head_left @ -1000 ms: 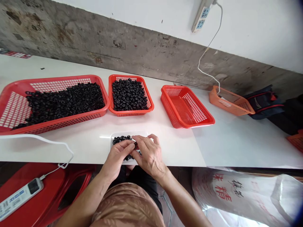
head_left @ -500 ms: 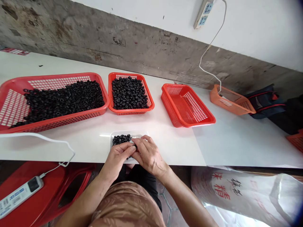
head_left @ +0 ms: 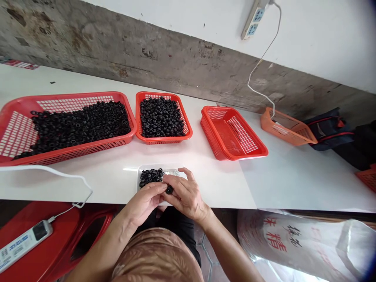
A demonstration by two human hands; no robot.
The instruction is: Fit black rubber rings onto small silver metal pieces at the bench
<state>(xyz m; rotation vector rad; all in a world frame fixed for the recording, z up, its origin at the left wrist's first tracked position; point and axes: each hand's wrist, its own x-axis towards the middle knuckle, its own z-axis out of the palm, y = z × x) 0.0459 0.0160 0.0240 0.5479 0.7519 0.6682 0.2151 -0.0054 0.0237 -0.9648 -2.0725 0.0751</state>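
Below, red characters reading 味精 mark a crinkled white plastic sack. The left hand and right hand clamp one small black ring-shaped piece between them, partly hiding a translucent plastic tray; beyond stands a red plastic basket.

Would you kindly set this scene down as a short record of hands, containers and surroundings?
Left hand: fingertips on a small black piece
Right hand: fingers about the same piece
Plastic tray: under the hands, holding loose black pieces
Large red basket: left, holding black pieces
Smaller red basket: beside it, also holding black pieces
Right of these: another red basket, an orange basket
Surface: white table
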